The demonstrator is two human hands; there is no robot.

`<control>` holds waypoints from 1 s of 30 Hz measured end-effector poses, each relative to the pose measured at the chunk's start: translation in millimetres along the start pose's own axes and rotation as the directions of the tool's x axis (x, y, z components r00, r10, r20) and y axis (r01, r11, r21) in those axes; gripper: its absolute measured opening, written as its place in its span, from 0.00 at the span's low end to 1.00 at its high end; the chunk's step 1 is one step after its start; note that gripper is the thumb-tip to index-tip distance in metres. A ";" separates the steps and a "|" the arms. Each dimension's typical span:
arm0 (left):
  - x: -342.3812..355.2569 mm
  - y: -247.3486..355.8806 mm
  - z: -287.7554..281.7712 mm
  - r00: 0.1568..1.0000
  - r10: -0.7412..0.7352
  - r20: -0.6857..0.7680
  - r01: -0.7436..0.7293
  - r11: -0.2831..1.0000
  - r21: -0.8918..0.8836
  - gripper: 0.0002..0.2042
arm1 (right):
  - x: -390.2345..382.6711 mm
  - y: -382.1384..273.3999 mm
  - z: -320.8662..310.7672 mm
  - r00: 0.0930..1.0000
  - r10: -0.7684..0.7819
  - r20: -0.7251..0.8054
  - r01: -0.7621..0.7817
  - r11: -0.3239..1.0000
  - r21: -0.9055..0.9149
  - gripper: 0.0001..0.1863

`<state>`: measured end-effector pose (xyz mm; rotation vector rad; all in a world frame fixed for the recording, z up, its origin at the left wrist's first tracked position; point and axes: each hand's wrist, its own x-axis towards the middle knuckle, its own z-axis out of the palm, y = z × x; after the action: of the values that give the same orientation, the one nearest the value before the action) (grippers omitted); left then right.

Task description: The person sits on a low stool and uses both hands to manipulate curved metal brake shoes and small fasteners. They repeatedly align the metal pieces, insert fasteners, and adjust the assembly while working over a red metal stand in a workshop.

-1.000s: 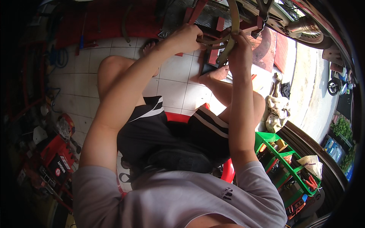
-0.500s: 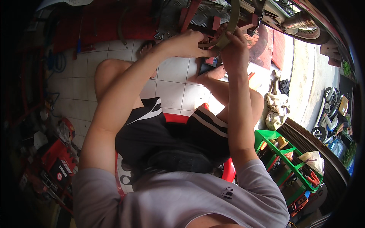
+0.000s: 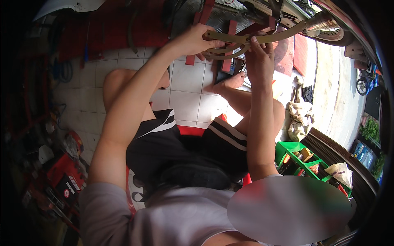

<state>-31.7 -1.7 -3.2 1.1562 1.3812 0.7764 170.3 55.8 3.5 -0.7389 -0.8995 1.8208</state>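
A curved tan, flat-armed part (image 3: 283,37) stretches across the space in front of my knees, with several bowed arms meeting near its middle. My left hand (image 3: 198,40) is closed around its left end, thumb along the lower arms. Near the junction, my right hand (image 3: 260,53) pinches the part, the thumb showing on its front face. The part's right end reaches toward a motorcycle (image 3: 324,22). Behind and just below it stand red metal bars (image 3: 232,28).
A red bench (image 3: 111,28) runs along the upper left. At right is a green tool rack (image 3: 283,149) holding tools, with a crumpled cloth (image 3: 301,115) on the floor above it. Below me is a red stool (image 3: 191,130); a red toolbox (image 3: 61,172) sits at left.
The tan part has swung from upright to nearly level, its long arm now pointing right. My left hand has shifted slightly left and up, and my hands are farther apart.
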 end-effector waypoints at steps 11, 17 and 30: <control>3.2 -1.4 9.9 0.983 -0.140 -0.116 0.118 0.976 -0.181 0.24 | 7.4 -3.3 -7.9 0.999 -0.033 -0.016 0.034 0.997 0.066 0.07; 13.7 -12.4 24.4 0.940 -0.273 -0.203 0.169 0.893 -0.418 0.17 | 6.5 5.8 -24.4 0.988 0.128 0.090 -0.126 0.991 -0.034 0.08; 26.0 -32.9 27.6 0.901 -0.250 -0.353 0.161 0.951 -0.264 0.15 | 3.9 20.7 1.3 0.968 -0.090 0.232 0.231 0.672 -0.703 0.11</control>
<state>-9.0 8.3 -46.9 0.6820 1.6551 1.0141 157.9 53.1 -13.3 -0.9408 -1.8109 1.3430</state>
